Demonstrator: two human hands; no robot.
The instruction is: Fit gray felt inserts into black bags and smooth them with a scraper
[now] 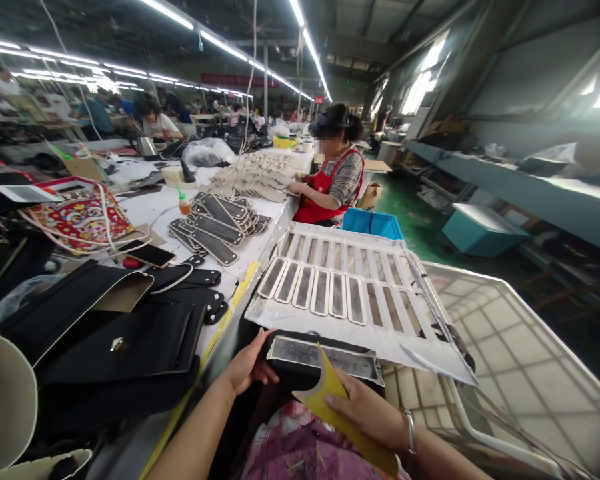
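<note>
In my lap stands a black bag-like piece (280, 370), with a long grey panel edged in white on its upper face. My left hand (249, 367) grips its left end, a finger at the corner and the others along the side. A yellow sheet tool with a curved, pointed end (325, 393) is pinched in my right hand (367, 407), its tip over the grey panel. Whether that tip touches the panel I cannot tell. Just beyond lies a white slotted sheet (380, 327), with several white-edged grey strips (300, 287) in a row on it.
On the left, the table holds black bags (145, 333), a phone (147, 253), a pile of dark strips (220, 227) and beige pieces (255, 173). A co-worker in a red apron (325, 183) sits ahead. A white plastic crate (520, 333) is at right, a blue bin (373, 223) beyond.
</note>
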